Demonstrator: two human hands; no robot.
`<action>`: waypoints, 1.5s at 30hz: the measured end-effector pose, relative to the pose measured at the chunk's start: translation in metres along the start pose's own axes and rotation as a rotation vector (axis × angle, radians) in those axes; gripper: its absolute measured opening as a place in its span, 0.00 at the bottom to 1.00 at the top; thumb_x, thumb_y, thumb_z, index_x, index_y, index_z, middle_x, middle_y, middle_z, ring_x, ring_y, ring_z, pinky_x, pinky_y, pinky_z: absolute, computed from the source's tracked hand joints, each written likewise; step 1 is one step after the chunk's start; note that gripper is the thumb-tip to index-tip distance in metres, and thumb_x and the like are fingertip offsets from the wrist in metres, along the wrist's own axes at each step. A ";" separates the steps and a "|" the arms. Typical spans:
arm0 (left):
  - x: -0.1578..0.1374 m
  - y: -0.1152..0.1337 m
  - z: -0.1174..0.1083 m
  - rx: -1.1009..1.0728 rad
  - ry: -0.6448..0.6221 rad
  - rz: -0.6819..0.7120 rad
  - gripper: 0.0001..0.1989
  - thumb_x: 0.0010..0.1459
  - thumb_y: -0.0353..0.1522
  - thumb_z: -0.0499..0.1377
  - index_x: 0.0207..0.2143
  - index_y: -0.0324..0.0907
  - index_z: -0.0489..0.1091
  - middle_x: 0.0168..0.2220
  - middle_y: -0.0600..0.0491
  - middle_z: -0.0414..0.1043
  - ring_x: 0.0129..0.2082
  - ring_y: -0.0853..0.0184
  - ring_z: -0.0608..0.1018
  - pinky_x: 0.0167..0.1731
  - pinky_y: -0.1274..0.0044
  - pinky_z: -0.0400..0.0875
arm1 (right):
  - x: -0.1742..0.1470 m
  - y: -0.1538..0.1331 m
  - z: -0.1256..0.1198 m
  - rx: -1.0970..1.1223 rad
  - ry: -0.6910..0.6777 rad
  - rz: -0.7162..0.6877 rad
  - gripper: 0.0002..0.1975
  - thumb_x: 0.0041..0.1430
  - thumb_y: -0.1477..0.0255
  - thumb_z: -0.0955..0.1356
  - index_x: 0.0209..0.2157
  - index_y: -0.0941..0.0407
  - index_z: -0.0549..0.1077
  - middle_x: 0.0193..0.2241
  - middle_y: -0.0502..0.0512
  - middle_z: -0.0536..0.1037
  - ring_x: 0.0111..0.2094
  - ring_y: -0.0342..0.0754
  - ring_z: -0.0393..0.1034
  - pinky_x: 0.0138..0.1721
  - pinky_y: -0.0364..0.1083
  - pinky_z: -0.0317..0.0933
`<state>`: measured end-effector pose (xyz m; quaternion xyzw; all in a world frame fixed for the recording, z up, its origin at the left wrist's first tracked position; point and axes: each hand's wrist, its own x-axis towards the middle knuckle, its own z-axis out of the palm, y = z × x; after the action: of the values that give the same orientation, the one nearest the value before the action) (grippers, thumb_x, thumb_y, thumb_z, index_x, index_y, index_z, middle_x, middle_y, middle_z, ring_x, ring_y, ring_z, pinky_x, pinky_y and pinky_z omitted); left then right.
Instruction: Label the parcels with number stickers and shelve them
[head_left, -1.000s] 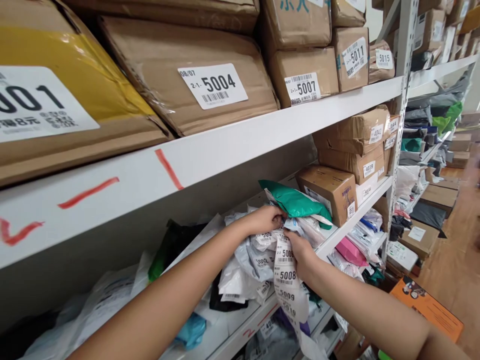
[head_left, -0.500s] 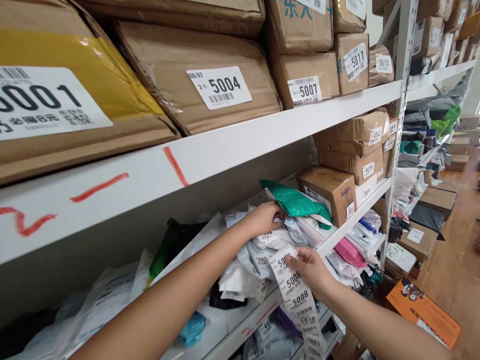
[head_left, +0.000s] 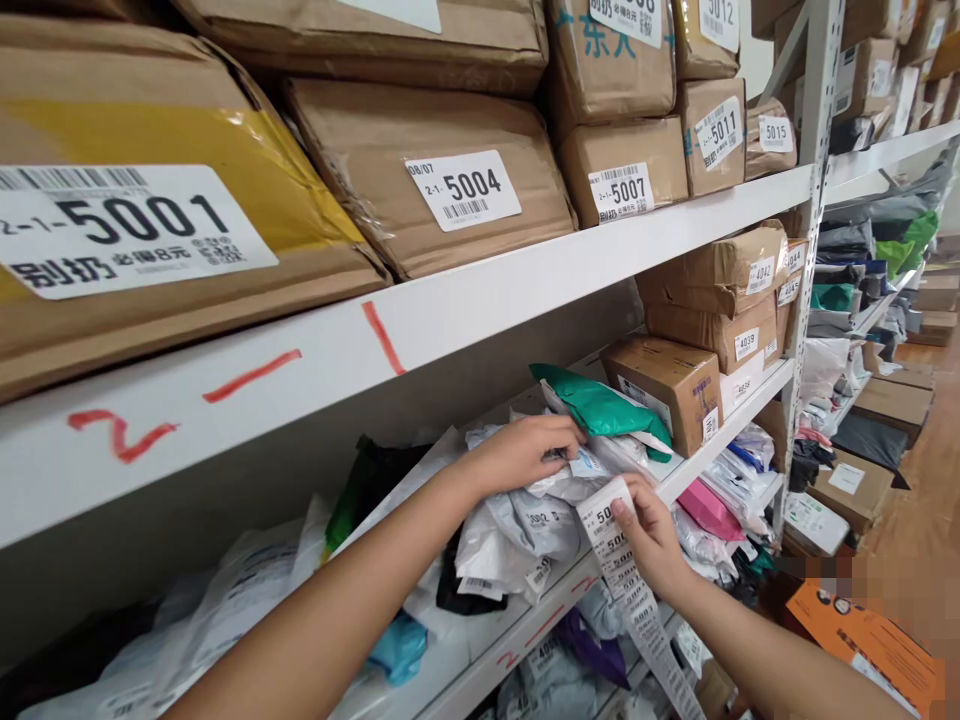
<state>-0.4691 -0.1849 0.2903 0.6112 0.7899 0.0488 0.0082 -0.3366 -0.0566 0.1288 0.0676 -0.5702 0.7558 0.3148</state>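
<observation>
Label strip [head_left: 626,560] pinched by right hand [head_left: 651,535] has dropped lower, while left hand [head_left: 525,452] stays pressed flat on white parcels [head_left: 517,525].

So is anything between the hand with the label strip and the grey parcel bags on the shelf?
Nothing visible. The right hand holds the label strip right beside the grey parcel bags, with no object between them. The left hand rests on top of the pile.
</observation>
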 end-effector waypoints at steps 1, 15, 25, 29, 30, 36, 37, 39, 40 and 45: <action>-0.001 0.002 -0.001 -0.056 -0.025 -0.034 0.09 0.56 0.25 0.57 0.37 0.45 0.74 0.41 0.54 0.77 0.41 0.67 0.77 0.42 0.79 0.67 | 0.001 0.000 -0.001 0.064 -0.013 0.063 0.18 0.60 0.52 0.67 0.31 0.53 0.75 0.32 0.53 0.75 0.36 0.49 0.69 0.42 0.48 0.64; 0.006 0.011 0.003 -0.267 -0.147 -0.187 0.08 0.44 0.29 0.59 0.30 0.42 0.75 0.34 0.54 0.71 0.37 0.66 0.74 0.41 0.78 0.68 | 0.002 0.004 0.013 0.344 -0.196 0.463 0.26 0.43 0.46 0.75 0.26 0.55 0.71 0.20 0.46 0.70 0.23 0.42 0.63 0.28 0.43 0.57; 0.013 -0.005 0.005 -0.123 -0.051 -0.400 0.17 0.51 0.28 0.56 0.45 0.41 0.73 0.42 0.50 0.78 0.43 0.62 0.79 0.45 0.74 0.72 | 0.015 -0.011 0.021 -0.016 -0.002 -0.074 0.17 0.63 0.55 0.65 0.29 0.53 0.71 0.36 0.55 0.73 0.39 0.49 0.68 0.44 0.49 0.63; 0.013 -0.012 0.005 -0.097 -0.045 -0.373 0.23 0.42 0.28 0.63 0.45 0.40 0.71 0.50 0.46 0.75 0.51 0.56 0.76 0.53 0.70 0.68 | 0.026 -0.010 0.028 -0.131 -0.019 -0.194 0.14 0.66 0.60 0.62 0.33 0.54 0.71 0.39 0.56 0.75 0.43 0.49 0.69 0.47 0.49 0.61; 0.012 -0.013 0.005 -0.139 -0.034 -0.373 0.25 0.42 0.29 0.63 0.46 0.40 0.70 0.51 0.46 0.75 0.51 0.57 0.76 0.53 0.70 0.69 | 0.030 -0.008 0.030 -0.119 -0.037 -0.156 0.15 0.66 0.59 0.62 0.33 0.54 0.70 0.37 0.55 0.75 0.40 0.49 0.69 0.44 0.48 0.62; 0.009 -0.003 0.000 -0.360 -0.009 -0.486 0.13 0.53 0.40 0.54 0.35 0.42 0.71 0.40 0.51 0.76 0.43 0.59 0.77 0.46 0.71 0.69 | 0.046 0.005 0.039 -0.053 0.074 0.118 0.22 0.59 0.49 0.64 0.23 0.53 0.62 0.20 0.46 0.64 0.25 0.43 0.57 0.28 0.44 0.55; 0.009 0.000 -0.002 -0.384 -0.038 -0.499 0.16 0.55 0.44 0.52 0.31 0.42 0.71 0.36 0.52 0.76 0.40 0.60 0.76 0.43 0.72 0.69 | 0.047 0.004 0.041 -0.058 0.106 0.129 0.24 0.58 0.48 0.64 0.22 0.53 0.60 0.20 0.45 0.63 0.24 0.43 0.55 0.27 0.44 0.54; 0.010 0.005 -0.004 -0.421 -0.092 -0.479 0.19 0.53 0.49 0.55 0.28 0.42 0.70 0.31 0.53 0.74 0.36 0.61 0.74 0.37 0.74 0.67 | 0.049 0.003 0.044 -0.068 0.162 0.144 0.25 0.56 0.47 0.64 0.20 0.52 0.57 0.19 0.45 0.59 0.23 0.43 0.52 0.26 0.44 0.51; 0.010 0.006 -0.005 -0.428 -0.106 -0.455 0.19 0.50 0.50 0.58 0.28 0.42 0.70 0.31 0.54 0.74 0.35 0.62 0.74 0.36 0.75 0.65 | 0.049 0.002 0.045 -0.072 0.185 0.154 0.26 0.55 0.46 0.64 0.20 0.52 0.56 0.18 0.45 0.58 0.23 0.42 0.51 0.25 0.44 0.50; 0.007 0.003 -0.003 -0.391 -0.084 -0.428 0.16 0.48 0.46 0.59 0.27 0.43 0.68 0.28 0.56 0.71 0.33 0.65 0.71 0.36 0.75 0.63 | 0.047 0.000 0.045 -0.026 0.123 0.198 0.24 0.53 0.47 0.67 0.21 0.53 0.63 0.19 0.46 0.62 0.24 0.43 0.54 0.27 0.44 0.52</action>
<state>-0.4685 -0.1778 0.2939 0.4191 0.8754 0.1718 0.1687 -0.3849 -0.0786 0.1657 -0.0398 -0.5634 0.7785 0.2738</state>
